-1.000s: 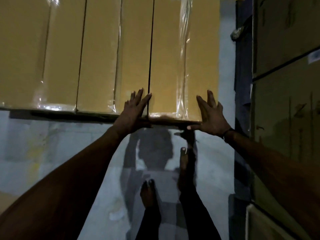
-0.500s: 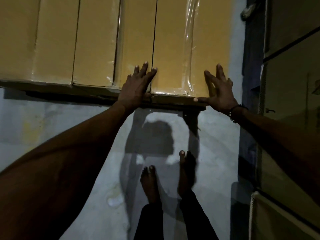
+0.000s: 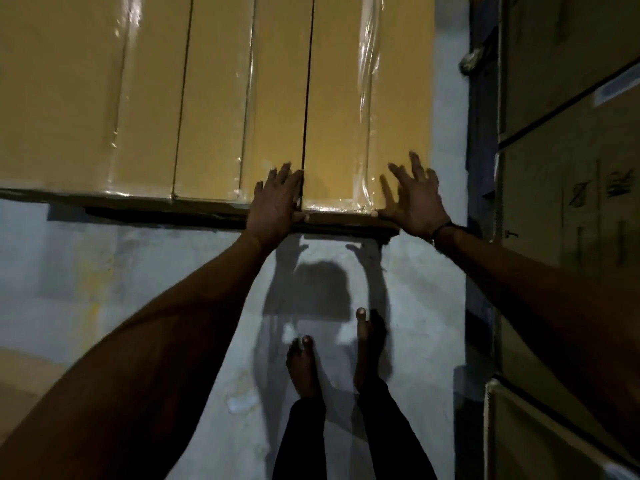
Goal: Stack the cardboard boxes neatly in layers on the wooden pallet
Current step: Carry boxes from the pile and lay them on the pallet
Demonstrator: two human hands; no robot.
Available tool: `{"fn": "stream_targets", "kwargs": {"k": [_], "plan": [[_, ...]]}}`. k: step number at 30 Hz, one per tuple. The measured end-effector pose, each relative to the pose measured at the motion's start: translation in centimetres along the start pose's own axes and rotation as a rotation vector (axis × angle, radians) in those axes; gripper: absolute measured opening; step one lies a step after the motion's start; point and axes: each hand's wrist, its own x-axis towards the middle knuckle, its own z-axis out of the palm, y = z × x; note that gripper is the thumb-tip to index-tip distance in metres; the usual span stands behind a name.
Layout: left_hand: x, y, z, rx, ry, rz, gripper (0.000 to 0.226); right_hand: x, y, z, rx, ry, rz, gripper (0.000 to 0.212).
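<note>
Since the frame half a second earlier, both hands have slid toward each other along the near edge of the rightmost box, the right thumb now lying at its near right corner, and the fingers of the right hand have spread wider.

Nearest to us, two bare feet (image 3: 304,368) stand on the pale concrete floor (image 3: 415,306), which carries the shadow of our head and raised arms.

Beyond them our forearms reach forward. The left hand (image 3: 275,206) lies flat, fingers straight and close together, over the dark seam at the near left edge of the rightmost cardboard box (image 3: 367,98); its thumb hooks over the near edge. The right hand (image 3: 417,199) rests on the same box's near right corner, fingers straight and splayed, thumb along the near edge. A dark band sits at that wrist. Neither hand grips; both press with fingers extended.

The box is tan and banded with clear tape. It lies on top of the stack, flush against a row of like cardboard boxes (image 3: 138,98) to its left. Under their near edge a dark strip shows, perhaps the wooden pallet (image 3: 346,225); we cannot tell for certain.

At far right stands a wall of darker cartons (image 3: 571,168), well apart from the hands.
</note>
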Motion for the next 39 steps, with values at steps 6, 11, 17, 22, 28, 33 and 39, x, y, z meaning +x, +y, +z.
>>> {"fn": "stream_targets", "kwargs": {"k": [6, 11, 17, 22, 28, 33, 39], "plan": [[-9.0, 4.8, -8.3, -0.295, 0.201, -0.026, 0.068, -6.6, -7.6, -8.2, 0.315, 0.08, -0.051, 0.081], [-16.3, 9.3, -17.4, -0.517, 0.314, -0.1, 0.059, -13.1, -13.9, -17.5, 0.501, 0.199, -0.047, 0.068], [-23.5, 12.6, -27.4, -0.692, 0.458, -0.174, 0.052, -19.5, -18.9, -25.8, 0.647, 0.183, -0.007, 0.065], [-28.7, 13.3, -34.2, -0.766, 0.58, -0.232, 0.051, -23.0, -23.8, -31.1, 0.71, 0.169, -0.028, 0.063], [-34.8, 10.3, -40.0, -0.85, 0.708, -0.38, 0.042, -24.7, -31.6, -34.4, 0.726, 0.073, -0.14, 0.059], [-38.7, 3.6, -43.5, -0.901, 0.869, -0.505, 0.038, -22.9, -40.7, -34.3, 0.742, 0.033, -0.217, 0.057], [-42.4, -7.4, -48.5, -0.947, 0.996, -0.561, 0.033, -19.7, -52.9, -30.3, 0.693, 0.004, -0.326, 0.055]]}}
